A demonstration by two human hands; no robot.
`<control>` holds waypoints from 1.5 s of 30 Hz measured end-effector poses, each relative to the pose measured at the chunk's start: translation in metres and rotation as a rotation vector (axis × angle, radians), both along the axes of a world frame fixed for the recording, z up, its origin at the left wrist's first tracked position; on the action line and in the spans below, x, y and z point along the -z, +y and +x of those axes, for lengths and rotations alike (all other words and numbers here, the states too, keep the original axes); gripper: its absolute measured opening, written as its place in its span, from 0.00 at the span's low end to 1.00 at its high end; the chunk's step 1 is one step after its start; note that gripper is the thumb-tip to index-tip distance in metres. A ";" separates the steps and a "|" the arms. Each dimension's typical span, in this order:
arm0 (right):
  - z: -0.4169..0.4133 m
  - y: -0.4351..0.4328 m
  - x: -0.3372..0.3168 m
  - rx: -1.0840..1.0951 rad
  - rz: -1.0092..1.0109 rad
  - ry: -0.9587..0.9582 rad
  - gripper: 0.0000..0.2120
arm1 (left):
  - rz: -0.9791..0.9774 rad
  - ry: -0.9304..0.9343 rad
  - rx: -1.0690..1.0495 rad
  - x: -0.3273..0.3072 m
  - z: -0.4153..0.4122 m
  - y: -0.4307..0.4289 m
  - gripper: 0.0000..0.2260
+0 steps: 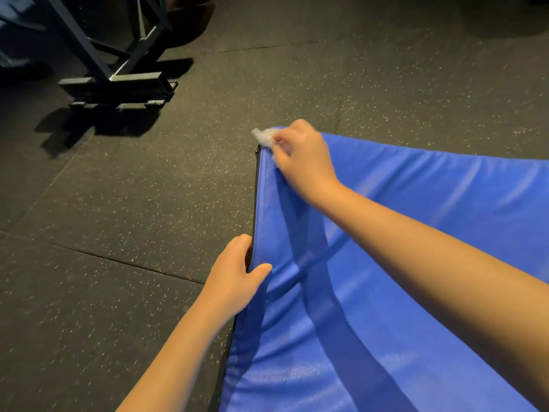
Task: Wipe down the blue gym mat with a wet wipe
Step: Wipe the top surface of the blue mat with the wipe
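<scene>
Premises: a gym. The floor [133,203] is black rubber tiling flecked with pale specks, laid in large squares with visible seams [118,261]. At upper left stands the steel base of a rack [118,81], dark tube on flat feet. A blue padded mat [386,263] with a shiny skin and black side lies on the floor. Light is dim toward the far side.

I look down on a dark speckled rubber floor [133,188] crossed by seams [127,262], with a dark metal stand [118,80] casting its shadow at upper left.
</scene>
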State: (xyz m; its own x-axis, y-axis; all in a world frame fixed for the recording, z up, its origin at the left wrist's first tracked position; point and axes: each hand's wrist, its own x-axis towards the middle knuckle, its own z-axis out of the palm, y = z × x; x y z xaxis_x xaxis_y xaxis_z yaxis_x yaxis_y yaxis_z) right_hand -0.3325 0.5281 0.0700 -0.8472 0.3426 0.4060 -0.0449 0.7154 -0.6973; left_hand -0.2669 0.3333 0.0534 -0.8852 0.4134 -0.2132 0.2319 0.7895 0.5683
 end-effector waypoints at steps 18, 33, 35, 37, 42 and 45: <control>0.008 0.037 0.019 0.345 -0.097 -0.104 0.10 | 0.035 0.082 0.001 0.008 0.009 -0.002 0.08; 0.060 0.037 0.065 0.018 0.073 -0.043 0.06 | 0.029 0.056 -0.036 0.013 0.007 -0.003 0.07; 0.058 0.056 0.074 0.203 0.018 -0.106 0.07 | 0.026 0.049 -0.029 0.013 0.005 0.001 0.08; 0.056 0.058 0.080 0.379 -0.080 -0.164 0.08 | 0.011 0.042 -0.029 0.013 0.004 0.001 0.08; 0.076 -0.002 0.071 -0.113 0.083 -0.020 0.08 | 0.008 -0.001 -0.058 0.020 0.001 -0.004 0.07; 0.063 0.005 0.058 -0.152 0.103 -0.057 0.05 | 0.008 -0.005 -0.054 0.020 -0.002 -0.002 0.07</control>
